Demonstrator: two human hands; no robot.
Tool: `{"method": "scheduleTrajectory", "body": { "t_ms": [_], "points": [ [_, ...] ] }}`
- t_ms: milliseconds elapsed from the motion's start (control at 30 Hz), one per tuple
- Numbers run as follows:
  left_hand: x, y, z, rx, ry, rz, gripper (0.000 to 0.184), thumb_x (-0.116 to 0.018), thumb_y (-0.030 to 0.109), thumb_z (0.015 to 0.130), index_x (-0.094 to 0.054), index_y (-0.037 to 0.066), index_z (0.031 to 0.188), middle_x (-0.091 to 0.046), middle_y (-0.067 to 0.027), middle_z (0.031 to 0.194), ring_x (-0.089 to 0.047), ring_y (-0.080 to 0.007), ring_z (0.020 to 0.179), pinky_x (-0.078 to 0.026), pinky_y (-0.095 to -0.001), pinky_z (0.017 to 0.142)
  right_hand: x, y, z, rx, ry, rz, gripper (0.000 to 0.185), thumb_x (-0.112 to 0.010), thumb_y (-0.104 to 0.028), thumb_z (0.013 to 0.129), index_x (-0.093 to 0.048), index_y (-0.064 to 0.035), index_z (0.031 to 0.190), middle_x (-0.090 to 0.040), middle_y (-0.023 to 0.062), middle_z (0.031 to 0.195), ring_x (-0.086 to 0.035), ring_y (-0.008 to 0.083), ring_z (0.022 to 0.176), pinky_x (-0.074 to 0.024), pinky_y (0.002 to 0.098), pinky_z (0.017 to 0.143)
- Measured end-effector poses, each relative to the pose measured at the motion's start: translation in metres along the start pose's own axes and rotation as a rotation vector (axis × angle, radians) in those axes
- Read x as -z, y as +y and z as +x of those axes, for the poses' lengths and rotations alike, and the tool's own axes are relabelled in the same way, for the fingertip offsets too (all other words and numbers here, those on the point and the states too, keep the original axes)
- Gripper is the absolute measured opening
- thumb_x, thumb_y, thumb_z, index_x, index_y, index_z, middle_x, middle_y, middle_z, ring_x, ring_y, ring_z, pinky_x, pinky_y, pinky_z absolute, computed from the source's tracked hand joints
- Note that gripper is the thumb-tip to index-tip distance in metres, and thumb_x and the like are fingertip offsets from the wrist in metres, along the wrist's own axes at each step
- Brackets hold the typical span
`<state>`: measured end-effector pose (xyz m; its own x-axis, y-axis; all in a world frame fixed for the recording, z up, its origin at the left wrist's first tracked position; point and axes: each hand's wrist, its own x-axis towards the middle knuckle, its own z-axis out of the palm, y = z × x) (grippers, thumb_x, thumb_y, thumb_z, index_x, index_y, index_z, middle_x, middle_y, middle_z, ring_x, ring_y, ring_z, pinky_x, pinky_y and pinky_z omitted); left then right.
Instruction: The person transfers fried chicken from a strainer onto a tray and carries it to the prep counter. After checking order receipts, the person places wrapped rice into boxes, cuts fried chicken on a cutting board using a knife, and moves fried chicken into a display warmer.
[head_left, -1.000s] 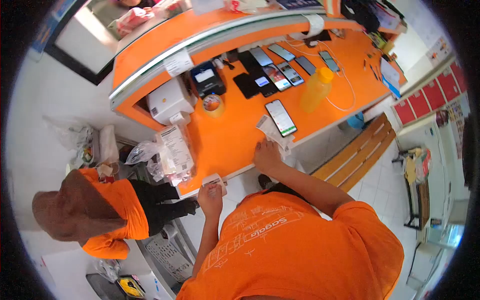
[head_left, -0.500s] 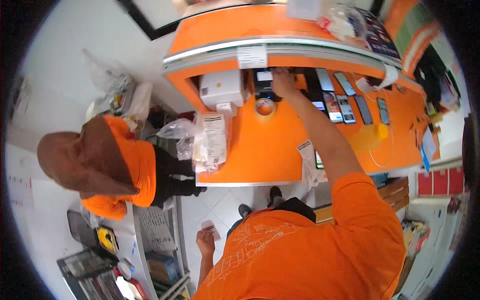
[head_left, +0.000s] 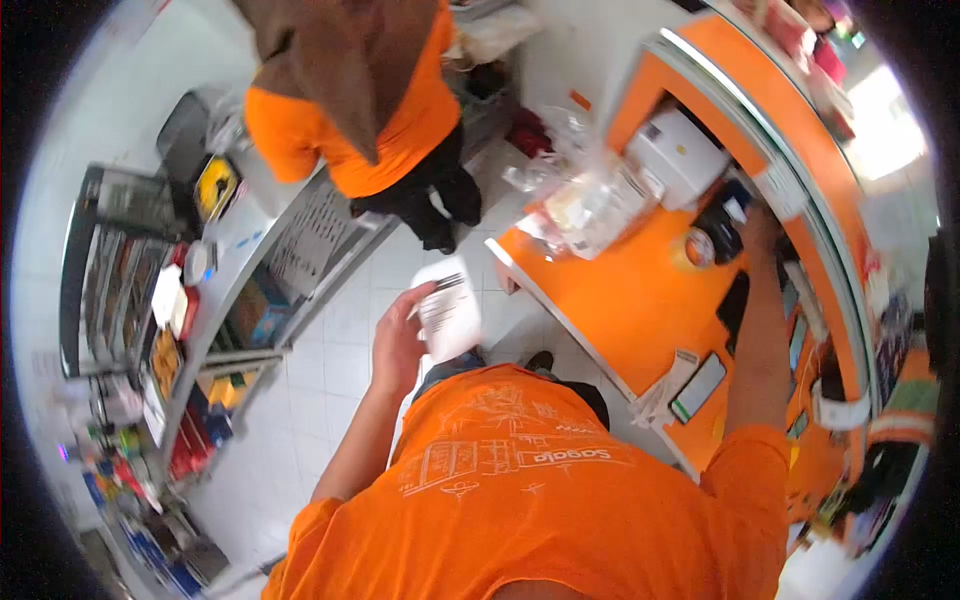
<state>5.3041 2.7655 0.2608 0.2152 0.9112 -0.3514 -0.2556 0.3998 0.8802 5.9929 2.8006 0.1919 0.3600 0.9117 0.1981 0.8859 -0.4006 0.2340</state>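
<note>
My left hand (head_left: 400,345) is closed on a white printed receipt (head_left: 452,315), held up over the floor beside my shirt. Its thumb and fingers pinch the paper's left edge. Across the orange desk (head_left: 620,300), my right hand (head_left: 762,235) reaches beneath the raised shelf, next to a black device (head_left: 722,222). Blur and shadow hide those fingers. A roll of tape (head_left: 699,246) lies against the device. Behind it stands a white printer-like box (head_left: 678,155).
A person in an orange shirt (head_left: 400,130) stands at the side counter (head_left: 225,250). Plastic bags with papers (head_left: 590,205) cover the desk's far corner. A phone (head_left: 698,388) and paper slips (head_left: 665,390) lie by the near edge.
My view has swung left, so the desk appears farther right and turned. The left hand has come up with the receipt. My right arm still reaches under the shelf.
</note>
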Motion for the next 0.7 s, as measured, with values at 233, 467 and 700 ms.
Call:
{"method": "scheduleTrajectory", "body": {
  "t_ms": [233,467,700],
  "points": [
    [-0.033,0.049,-0.021,-0.141,-0.285,-0.081,0.115,-0.043,0.091,0.082,-0.047,-0.006,0.144,-0.047,-0.0185,0.148,-0.049,-0.0338,0.134,-0.053,-0.05,0.102,-0.002,0.004,0.006,-0.025,-0.057,0.044,0.052,-0.091,-0.033,0.072,-0.067,-0.0011,0.106,-0.071,0.017,0.1,-0.068,0.0367,0.097,-0.0555,0.0496,0.086],
    [-0.033,0.056,-0.027,-0.193,-0.303,-0.038,0.119,-0.042,0.093,0.08,-0.05,-0.009,0.141,-0.052,-0.0181,0.137,-0.051,-0.0328,0.131,-0.059,-0.0484,0.094,0.033,-0.022,-0.001,-0.076,-0.08,0.084,0.086,-0.09,-0.026,0.072,-0.047,-0.0052,0.144,-0.062,0.0191,0.135,-0.061,0.0382,0.124,-0.052,0.0493,0.1],
    [-0.034,0.06,-0.031,-0.202,-0.303,0.037,0.12,-0.04,0.094,0.079,-0.052,-0.01,0.139,-0.053,-0.0172,0.132,-0.052,-0.0311,0.129,-0.062,-0.0457,0.089,-0.003,-0.007,0.011,-0.136,-0.178,0.049,0.077,-0.09,-0.027,0.073,-0.054,-0.0052,0.138,-0.068,0.0208,0.125,-0.064,0.0398,0.117,-0.0526,0.051,0.098]
  ]
}}
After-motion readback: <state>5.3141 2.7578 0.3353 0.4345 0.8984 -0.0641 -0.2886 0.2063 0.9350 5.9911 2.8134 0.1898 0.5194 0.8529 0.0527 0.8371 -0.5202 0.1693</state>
